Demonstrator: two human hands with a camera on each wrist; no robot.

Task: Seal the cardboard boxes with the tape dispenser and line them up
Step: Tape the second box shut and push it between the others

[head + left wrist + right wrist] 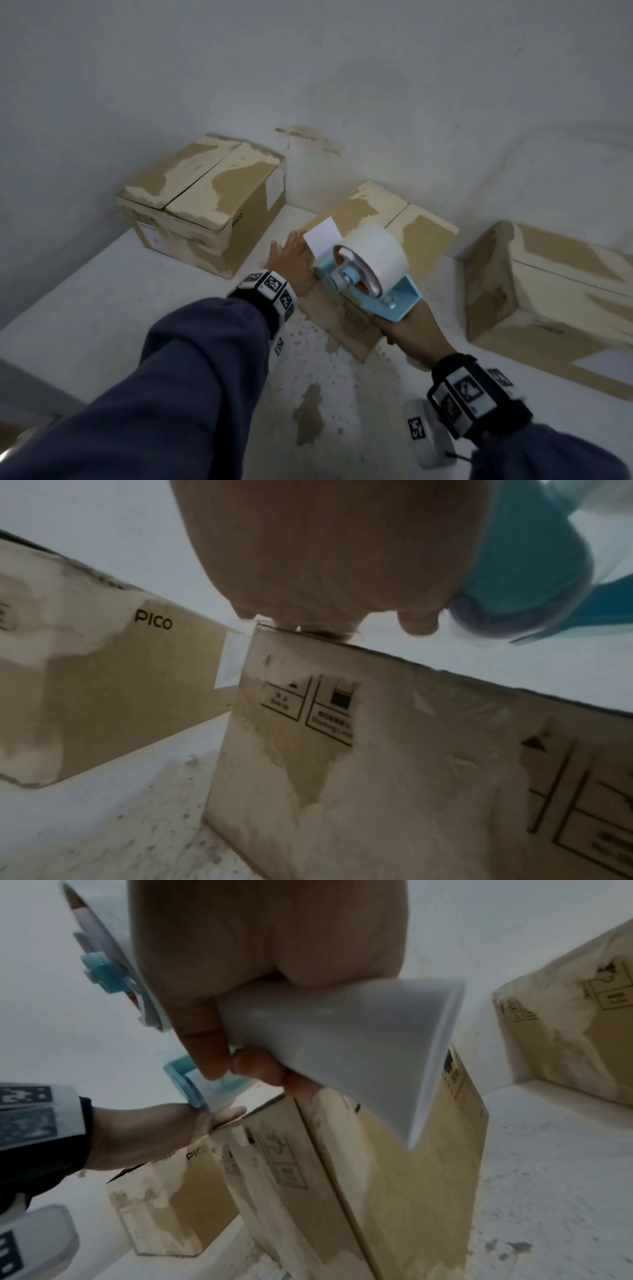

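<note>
A worn cardboard box (421, 236) stands in the middle of the white surface, its top seam running front to back. My left hand (291, 260) lies flat on its top left part, fingers straight; the left wrist view shows the palm (322, 561) resting on the box's upper edge (377, 653). My right hand (407, 329) grips the handle (342, 1031) of a light blue tape dispenser (376, 294) with a white tape roll (376, 253), held above the box's near half. A loose white tape end (322, 240) sticks up beside my left fingers.
A second box (209, 202) marked PICO stands at the back left, flaps down, seam visible. A third box (555, 301) lies at the right. The white surface (137, 301) is stained and speckled in front. A white wall rises right behind the boxes.
</note>
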